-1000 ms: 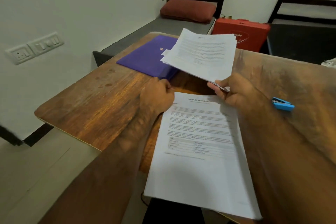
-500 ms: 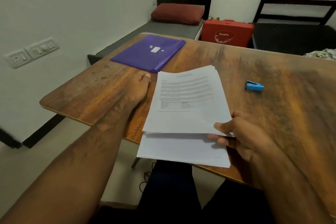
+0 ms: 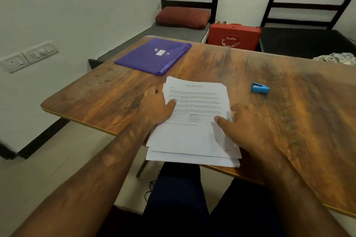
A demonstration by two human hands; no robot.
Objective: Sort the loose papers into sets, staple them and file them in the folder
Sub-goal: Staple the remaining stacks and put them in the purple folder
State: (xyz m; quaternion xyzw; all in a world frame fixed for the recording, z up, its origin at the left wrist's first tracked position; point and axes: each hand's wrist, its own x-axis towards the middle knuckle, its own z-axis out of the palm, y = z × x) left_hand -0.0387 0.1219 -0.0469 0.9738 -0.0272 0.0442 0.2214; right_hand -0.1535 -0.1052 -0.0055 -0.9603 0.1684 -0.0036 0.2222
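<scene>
A stack of white printed papers (image 3: 194,121) lies on the wooden table (image 3: 279,113) at its near edge, its sheets slightly fanned and its lower end overhanging the edge. My left hand (image 3: 156,104) rests on the stack's left side, thumb laid on the top sheet. My right hand (image 3: 244,121) lies flat on the stack's right side, thumb on the paper. A purple plastic folder (image 3: 154,56) lies shut at the table's far left. A small blue stapler (image 3: 260,88) sits to the right of the papers, apart from both hands.
A red case (image 3: 234,36) stands behind the table's far edge, with a dark bench and a red cushion (image 3: 182,17) to its left. Crumpled cloth (image 3: 335,57) lies at the far right. A white wall with sockets (image 3: 28,56) runs along the left.
My right hand lowered the sheets it held onto the stack and now lies flat on them. The left hand shifted onto the stack's left edge.
</scene>
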